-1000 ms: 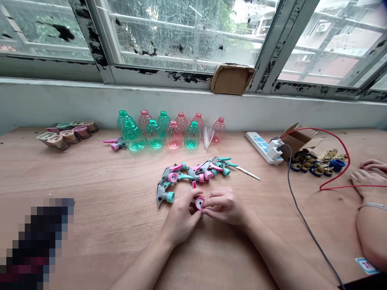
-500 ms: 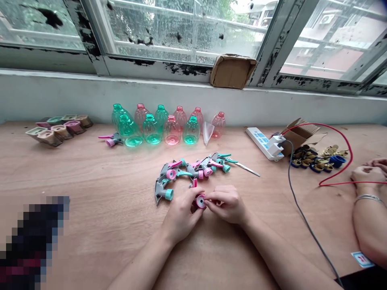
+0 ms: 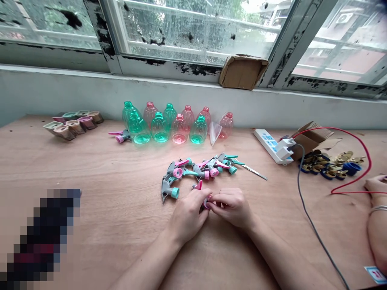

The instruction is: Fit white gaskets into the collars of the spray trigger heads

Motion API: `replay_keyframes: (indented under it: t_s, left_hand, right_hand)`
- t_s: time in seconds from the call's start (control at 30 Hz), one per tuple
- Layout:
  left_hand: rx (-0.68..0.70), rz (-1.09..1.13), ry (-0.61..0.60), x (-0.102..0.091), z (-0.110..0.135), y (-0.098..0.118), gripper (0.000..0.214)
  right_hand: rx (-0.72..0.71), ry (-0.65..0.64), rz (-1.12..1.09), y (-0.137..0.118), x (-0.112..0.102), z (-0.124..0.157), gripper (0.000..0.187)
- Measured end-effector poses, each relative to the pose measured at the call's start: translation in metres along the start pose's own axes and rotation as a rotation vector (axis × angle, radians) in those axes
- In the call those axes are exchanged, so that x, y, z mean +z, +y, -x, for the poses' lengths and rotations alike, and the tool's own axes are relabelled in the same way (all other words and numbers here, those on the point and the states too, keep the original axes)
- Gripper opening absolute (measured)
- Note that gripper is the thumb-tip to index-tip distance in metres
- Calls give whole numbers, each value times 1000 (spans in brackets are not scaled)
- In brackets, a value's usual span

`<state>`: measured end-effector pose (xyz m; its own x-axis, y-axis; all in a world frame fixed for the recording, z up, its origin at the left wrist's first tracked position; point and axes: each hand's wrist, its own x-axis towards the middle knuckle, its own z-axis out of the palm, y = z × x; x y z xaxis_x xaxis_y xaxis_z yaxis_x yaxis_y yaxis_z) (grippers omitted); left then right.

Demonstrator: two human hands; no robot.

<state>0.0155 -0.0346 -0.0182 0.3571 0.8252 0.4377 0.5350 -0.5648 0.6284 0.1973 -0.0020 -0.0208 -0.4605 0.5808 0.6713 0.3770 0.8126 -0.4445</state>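
My left hand (image 3: pixel 191 215) is closed around a trigger spray head (image 3: pixel 198 185) with a pink trigger, its pink collar turned toward me. The thumb and fingers of my right hand (image 3: pixel 231 207) pinch at that collar and hide most of its opening. Whether a small part sits between those fingertips, I cannot tell. Just beyond my hands lies a loose pile of grey spray heads with pink or teal collars, among them a teal one (image 3: pixel 170 192) at the near left. Scissors (image 3: pixel 252 172) stick out from the pile's right side.
Green bottles (image 3: pixel 159 131) and pink bottles (image 3: pixel 179 133) stand along the wall, with a clear plastic bag (image 3: pixel 215 133) among them. One spray head (image 3: pixel 120 137) lies left of them. Rightward are a power strip (image 3: pixel 273 148), grey cable (image 3: pixel 305 205), red cable (image 3: pixel 367 161), metal parts (image 3: pixel 317 161) and another person's arm (image 3: pixel 377 229).
The view has shifted, so everything on the table sits further right. My right fingers have closed in over the collar's opening, which showed plainly before. The other person's arm is now partly out of view.
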Motion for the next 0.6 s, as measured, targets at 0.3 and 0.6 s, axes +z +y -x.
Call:
replay_keyframes:
  t_s: [0.3,0.6]
  left_hand:
    - [22,12,19,0,-1,2,45]
    - [20,-1,14,0,-1,1,45]
  right_hand:
    - [9,-11,24,-1,-1,-2,8]
    - [71,-13,13,-1,1,0,8]
